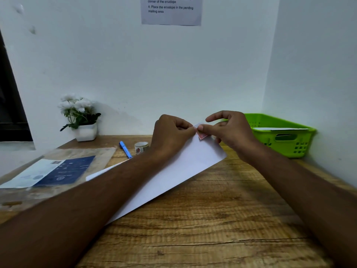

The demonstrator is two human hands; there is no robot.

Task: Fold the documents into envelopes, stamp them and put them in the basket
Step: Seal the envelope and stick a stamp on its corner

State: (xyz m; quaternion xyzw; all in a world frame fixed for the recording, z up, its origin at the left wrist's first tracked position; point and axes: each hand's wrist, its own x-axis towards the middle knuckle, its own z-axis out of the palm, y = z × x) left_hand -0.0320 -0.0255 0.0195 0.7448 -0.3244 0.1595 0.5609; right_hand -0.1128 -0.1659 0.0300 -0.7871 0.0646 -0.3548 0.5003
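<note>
Envelope [185, 167] on tabletop [212, 229]; left hand [172, 130] and right hand [229, 128] both pinch a red stamp [202, 135] at its far corner — wall notice [171, 10] reads "4. Place the envelope in the pending mailing area".

I get soft, even, slightly dim light; the lower left blurs, edges bow, and the basket [280, 121] tints the wall [328, 132] green.

Matt white paper envelope [173, 171], grainy wood table [212, 229], green plastic basket [301, 144]
</note>
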